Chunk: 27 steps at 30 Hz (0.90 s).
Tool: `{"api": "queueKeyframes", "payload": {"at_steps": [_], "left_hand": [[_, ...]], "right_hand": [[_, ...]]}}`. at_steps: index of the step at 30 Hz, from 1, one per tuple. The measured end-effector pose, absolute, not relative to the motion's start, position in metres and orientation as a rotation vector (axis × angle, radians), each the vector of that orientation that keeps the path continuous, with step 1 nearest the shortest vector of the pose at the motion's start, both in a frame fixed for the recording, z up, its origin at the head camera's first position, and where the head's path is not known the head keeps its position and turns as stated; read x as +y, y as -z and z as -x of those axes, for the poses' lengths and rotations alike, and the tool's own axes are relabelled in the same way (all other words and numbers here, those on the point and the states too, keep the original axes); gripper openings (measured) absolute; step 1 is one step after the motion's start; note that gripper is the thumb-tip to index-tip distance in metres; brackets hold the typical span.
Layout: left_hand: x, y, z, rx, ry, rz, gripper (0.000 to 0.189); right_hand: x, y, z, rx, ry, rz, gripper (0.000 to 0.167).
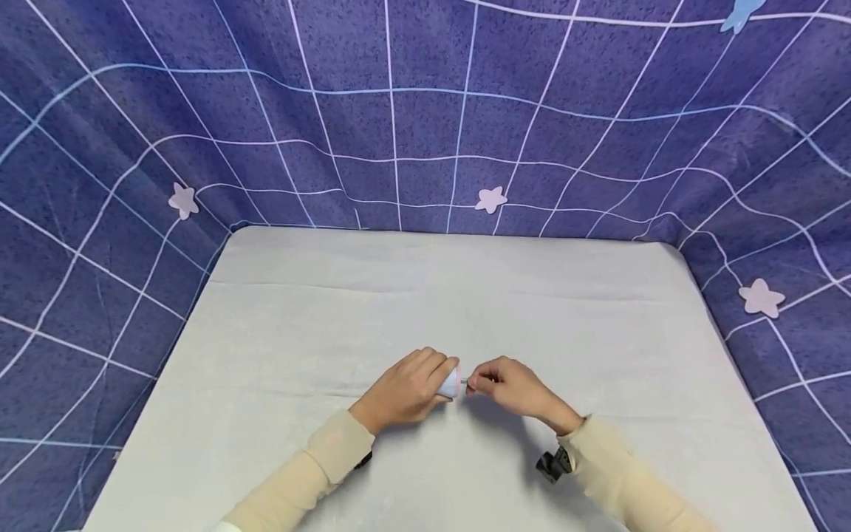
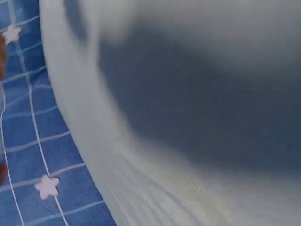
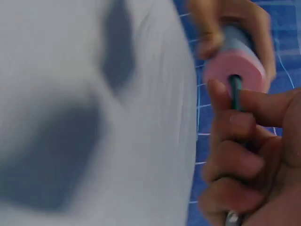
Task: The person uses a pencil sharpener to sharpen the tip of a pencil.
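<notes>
My left hand (image 1: pixel 411 386) grips a pale blue, cylinder-shaped pencil sharpener (image 1: pixel 448 383) from around its side. Its pink end face (image 3: pixel 225 63) has a round hole and points toward my right hand (image 1: pixel 510 385). Thumb and fingertips of that hand pinch a dark green pencil (image 3: pixel 236 90), whose front end sits inside the hole. The pencil's rear part runs hidden under the curled fingers, and a silvery end (image 3: pixel 232 218) shows below them. Both hands are raised over the table, casting shadows. Only slivers of skin show at the left edge of the left wrist view.
A white cloth covers the table (image 1: pixel 319 318). Behind it and on both sides hangs a blue curtain (image 1: pixel 425 125) with a grid of lines and pale stars. A black wrist device (image 1: pixel 555 465) sits below the right sleeve.
</notes>
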<state>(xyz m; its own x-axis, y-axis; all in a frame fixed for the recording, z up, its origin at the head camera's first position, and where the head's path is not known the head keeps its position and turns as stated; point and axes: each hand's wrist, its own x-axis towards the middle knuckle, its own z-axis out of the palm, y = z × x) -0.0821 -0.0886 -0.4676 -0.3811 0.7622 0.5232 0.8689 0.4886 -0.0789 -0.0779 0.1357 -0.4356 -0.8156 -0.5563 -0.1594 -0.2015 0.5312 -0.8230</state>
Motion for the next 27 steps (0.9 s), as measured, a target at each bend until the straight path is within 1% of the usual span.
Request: {"api": "queueKeyframes", "payload": {"at_steps": [4,5,8,11,16,20,23,25,27], "left_hand": [[-0.095,0.461,0.087,-2.473,0.514,1.264,0.053],[-0.096,0.459,0.087,-2.519,0.554,1.239,0.052],[-0.098,0.455,0.089,-2.63,0.643,1.177,0.052],[-0.099,0.452,0.09,-2.717,0.725,1.129,0.051],[-0.096,0.445,0.092,-2.78,0.975,1.052,0.046],[-0.094,0.439,0.095,-2.812,1.129,1.071,0.039],[-0.092,0.437,0.096,-2.849,1.192,1.106,0.032],[-0.091,0.438,0.095,-2.851,1.184,1.123,0.031],[-0.089,0.441,0.092,-2.816,1.095,1.145,0.035]], "right_hand": [[0.131,0.447,0.073,2.865,0.913,1.002,0.007],[0.131,0.451,0.072,2.964,0.834,1.105,0.008],[0.132,0.463,0.074,3.162,0.609,1.384,0.025],[0.135,0.471,0.076,3.243,0.516,1.534,0.035],[0.135,0.474,0.08,3.391,0.471,1.626,0.041],[0.134,0.473,0.083,3.518,0.321,1.682,0.033],[0.134,0.472,0.083,3.548,0.292,1.742,0.028],[0.134,0.47,0.082,3.527,0.345,1.74,0.027],[0.134,0.468,0.08,3.463,0.497,1.657,0.026]]}}
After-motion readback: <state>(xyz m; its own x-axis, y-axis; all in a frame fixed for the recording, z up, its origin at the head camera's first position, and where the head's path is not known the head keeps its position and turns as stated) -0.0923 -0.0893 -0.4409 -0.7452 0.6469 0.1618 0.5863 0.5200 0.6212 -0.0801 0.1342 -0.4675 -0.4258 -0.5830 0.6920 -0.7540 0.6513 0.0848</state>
